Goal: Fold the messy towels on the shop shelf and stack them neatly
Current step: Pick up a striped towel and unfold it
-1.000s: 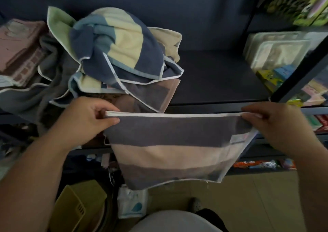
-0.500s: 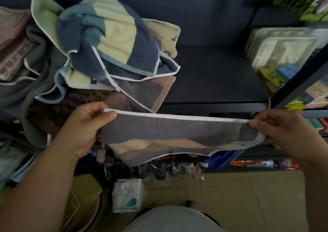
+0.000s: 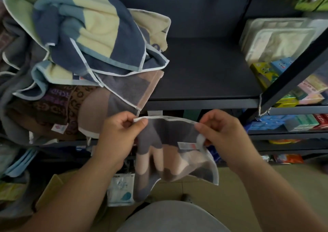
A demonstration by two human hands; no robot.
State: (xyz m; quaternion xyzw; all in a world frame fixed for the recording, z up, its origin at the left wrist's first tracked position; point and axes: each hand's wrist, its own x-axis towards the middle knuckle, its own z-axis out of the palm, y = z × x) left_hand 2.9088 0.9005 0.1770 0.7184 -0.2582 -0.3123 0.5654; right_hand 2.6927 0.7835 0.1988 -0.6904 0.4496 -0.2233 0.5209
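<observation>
The shelf (image 3: pixel 204 72) runs across the view, bare on its right half. A heap of unfolded towels (image 3: pixel 85 36) occupies its left half, one towel corner (image 3: pixel 134 89) overhanging the front edge. Right of the shelf, past a slanting upright (image 3: pixel 292 72), stand boxed goods (image 3: pixel 276 42) on a neighbouring shelf. In front of and below the shelf edge, the left hand (image 3: pixel 120 137) and right hand (image 3: pixel 221 134) are near each other, each pinching the top edge of a towel (image 3: pixel 170 153) that sags between and hangs below them. Lower shelves lie behind the hanging towel. A packet (image 3: pixel 120 189) sits on the floor below the left hand.
</observation>
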